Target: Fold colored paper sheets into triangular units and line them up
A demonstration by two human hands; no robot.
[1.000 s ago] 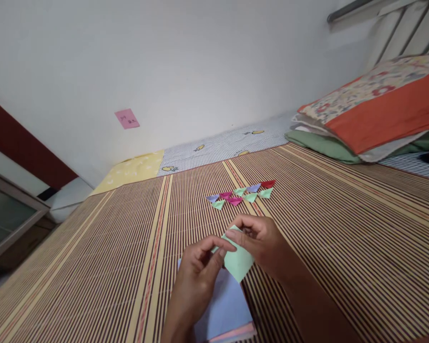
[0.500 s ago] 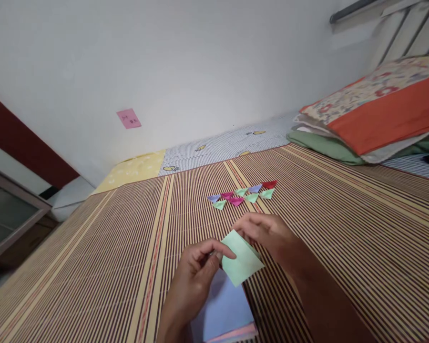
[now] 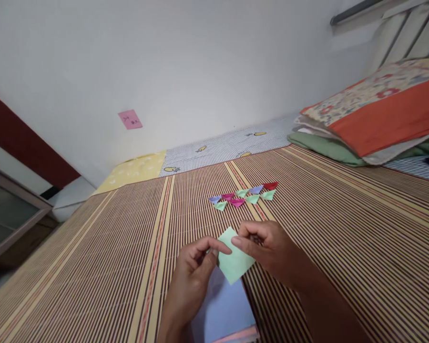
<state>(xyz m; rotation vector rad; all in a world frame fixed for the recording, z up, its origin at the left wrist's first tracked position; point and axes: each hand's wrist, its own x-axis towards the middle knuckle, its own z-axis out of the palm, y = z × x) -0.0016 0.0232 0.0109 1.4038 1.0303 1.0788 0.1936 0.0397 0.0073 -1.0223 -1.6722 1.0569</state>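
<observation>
A small square of light green paper is held up between both hands, one corner pointing toward me. My left hand pinches its left corner, the index finger lying across the top face. My right hand grips the right side, with the thumb on top and the other fingers curled behind. Below the green paper lies a stack of coloured sheets, blue on top with pink edges showing underneath. Beyond the hands, several small folded paper pieces in green, purple, magenta and red sit in two rows.
The striped mat covers the bed. At the right lie folded bedding and an orange floral pillow. A pink note is stuck on the white wall. A glass-panelled frame stands at the left.
My right thumb has come over onto the top face of the green paper, where before the right fingers were at its far edge. The paper has shifted slightly left.
</observation>
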